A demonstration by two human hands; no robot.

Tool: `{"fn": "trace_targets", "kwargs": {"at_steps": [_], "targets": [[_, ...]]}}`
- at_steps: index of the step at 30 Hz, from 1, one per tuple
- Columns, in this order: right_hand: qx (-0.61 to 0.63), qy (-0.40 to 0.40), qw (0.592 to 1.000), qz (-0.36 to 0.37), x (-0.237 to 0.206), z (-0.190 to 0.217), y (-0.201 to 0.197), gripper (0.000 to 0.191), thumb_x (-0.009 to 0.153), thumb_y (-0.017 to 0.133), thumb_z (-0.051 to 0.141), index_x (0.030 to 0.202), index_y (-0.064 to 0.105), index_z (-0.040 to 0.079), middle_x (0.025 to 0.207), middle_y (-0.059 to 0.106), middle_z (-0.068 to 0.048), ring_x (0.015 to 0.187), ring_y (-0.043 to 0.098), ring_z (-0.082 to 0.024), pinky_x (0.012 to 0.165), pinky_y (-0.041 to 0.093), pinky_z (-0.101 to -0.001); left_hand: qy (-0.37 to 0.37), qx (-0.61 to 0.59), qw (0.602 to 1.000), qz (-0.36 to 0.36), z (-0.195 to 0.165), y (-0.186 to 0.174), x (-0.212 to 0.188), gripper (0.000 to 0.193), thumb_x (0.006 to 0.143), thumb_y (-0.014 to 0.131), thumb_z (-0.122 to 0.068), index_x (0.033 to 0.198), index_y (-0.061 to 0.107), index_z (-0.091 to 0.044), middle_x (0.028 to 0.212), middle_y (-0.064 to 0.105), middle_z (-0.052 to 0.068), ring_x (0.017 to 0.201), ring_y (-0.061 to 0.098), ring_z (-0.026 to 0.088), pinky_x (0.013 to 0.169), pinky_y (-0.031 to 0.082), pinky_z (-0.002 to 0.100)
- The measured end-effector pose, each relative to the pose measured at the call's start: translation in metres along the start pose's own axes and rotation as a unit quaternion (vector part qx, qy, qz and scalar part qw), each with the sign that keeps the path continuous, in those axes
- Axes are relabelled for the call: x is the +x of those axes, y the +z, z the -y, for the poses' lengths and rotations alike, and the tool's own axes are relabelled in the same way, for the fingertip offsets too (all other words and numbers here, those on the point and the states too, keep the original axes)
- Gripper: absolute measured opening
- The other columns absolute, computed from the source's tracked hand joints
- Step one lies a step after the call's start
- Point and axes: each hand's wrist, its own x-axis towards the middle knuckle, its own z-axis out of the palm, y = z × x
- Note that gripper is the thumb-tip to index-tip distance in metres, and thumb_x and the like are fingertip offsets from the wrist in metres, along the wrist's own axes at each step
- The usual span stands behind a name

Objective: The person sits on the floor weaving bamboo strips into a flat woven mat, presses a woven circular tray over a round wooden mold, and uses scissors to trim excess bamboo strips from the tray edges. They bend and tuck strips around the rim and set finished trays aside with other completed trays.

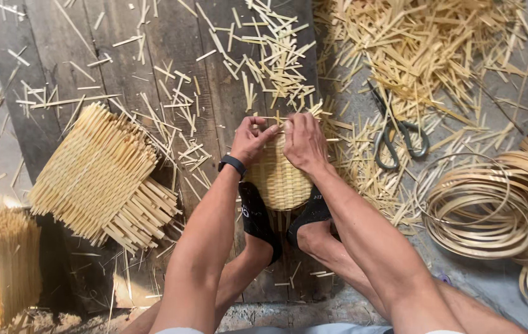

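- My left hand (250, 140) and right hand (304, 142) both pinched the upper edge of the small woven bamboo basket (279, 179), fingers pressed together on its splints.
- The basket sat just below my grip, clamped between my feet.
- It looked light and springy, with brittle strip ends; the firm woven rim seemed the best hold.
- Scissors (394, 139) lay right of my hands, a splint mat (100, 176) left.

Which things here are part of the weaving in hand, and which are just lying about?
In use:
left hand
right hand
small woven basket, held between the feet

Lying about:
scissors
flat woven mat
coiled strips
loose cut slivers
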Motion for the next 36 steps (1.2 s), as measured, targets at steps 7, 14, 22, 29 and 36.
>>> {"fn": "trace_targets", "kwargs": {"at_steps": [7, 14, 22, 29, 36], "targets": [[0.009, -0.006, 0.948, 0.317, 0.026, 0.018, 0.007, 0.044, 0.102, 0.040, 0.054, 0.107, 0.070, 0.022, 0.105, 0.067, -0.007, 0.097, 0.068, -0.026, 0.081, 0.055, -0.0455, 0.247, 0.209, 0.860, -0.395, 0.019, 0.007, -0.072, 0.024, 0.100, 0.068, -0.025, 0.116, 0.073, -0.008, 0.115, 0.064, 0.009, 0.106, 0.064, 0.025, 0.093, 0.054, 0.037], [-0.083, 0.075, 0.903, 0.415, 0.045, 0.031, 0.008, 0.066, 0.087, 0.050, 0.083, 0.111, 0.078, 0.029, 0.113, 0.076, -0.010, 0.106, 0.070, -0.030, 0.093, 0.052, -0.0471, 0.017, 0.228, 0.911, -0.344, 0.039, 0.012, -0.096, 0.027, 0.102, 0.064, -0.029, 0.100, 0.078, -0.006, 0.088, 0.072, 0.013, 0.076, 0.067, 0.026, 0.072, 0.054, 0.041], [-0.095, 0.179, 0.878, 0.434, 0.054, 0.046, 0.016, 0.065, 0.084, 0.053, 0.081, 0.120, 0.075, 0.032, 0.100, 0.076, -0.007, 0.090, 0.069, -0.021, 0.074, 0.052, -0.0381, -0.215, -0.164, 0.940, -0.207, 0.025, -0.029, -0.068, 0.020, 0.084, 0.081, -0.022, 0.084, 0.076, -0.002, 0.075, 0.074, 0.005, 0.062, 0.064, 0.013, 0.059, 0.053, 0.028], [-0.092, 0.151, 0.898, 0.403, 0.054, 0.046, 0.016, 0.059, 0.088, 0.057, 0.076, 0.119, 0.077, 0.030, 0.097, 0.073, -0.005, 0.086, 0.066, -0.024, 0.074, 0.050, -0.0374, -0.238, -0.237, 0.935, -0.109, 0.008, -0.047, -0.065, 0.024, 0.083, 0.087, -0.021, 0.086, 0.075, 0.000, 0.071, 0.069, 0.003, 0.055, 0.050, 0.013, 0.051, 0.042, 0.030], [0.125, -0.014, 0.990, -0.061, -0.028, 0.018, -0.061, 0.027, 0.118, 0.057, 0.031, 0.128, 0.066, 0.007, 0.134, 0.055, -0.011, 0.126, 0.058, -0.029, 0.110, 0.051, -0.0449, 0.194, 0.215, 0.957, -0.020, -0.024, -0.008, -0.050, 0.085, 0.072, 0.096, -0.041, 0.138, 0.060, -0.002, 0.129, 0.067, 0.021, 0.121, 0.061, 0.032, 0.102, 0.050, 0.044]]}}
